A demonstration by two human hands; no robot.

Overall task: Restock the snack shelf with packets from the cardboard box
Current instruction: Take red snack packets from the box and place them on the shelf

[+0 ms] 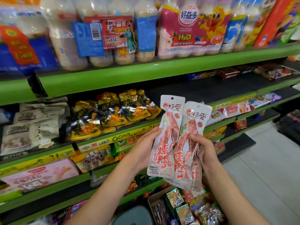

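- Both hands were raised in front of the green snack shelf [162, 130], holding a small fan of white-and-red packets [177, 143] upright between them.
- The left hand [144, 146] sat against the left edge of the foremost packet, fingers curled behind it and thumb along its side — grasping that packet around its middle.
- The right hand [205, 148] gripped the packets behind, thumb pressed across the front of the second packet and fingers wrapped round the back of the bunch.
- The packets overlapped: the left one lay in front, the next leaned to the right behind it, and the edge of at least one more showed at the lower right; how many were in the stack could not be told.
- The tops of the packets stood level with the shelf tier that carried the black-and-yellow packets [113, 111], just to the right of that pile, where the shelf board looked dark and bare.
- The cardboard box [155, 200] sat low down, directly under the hands and well apart from them, its open top showing mixed snack packs [185, 208].
- Above, bottled drink multipacks [191, 30] lined the top tier — blurred at the left.
- A pink flat box [42, 174] lay on a lower tier to the left of the left forearm.
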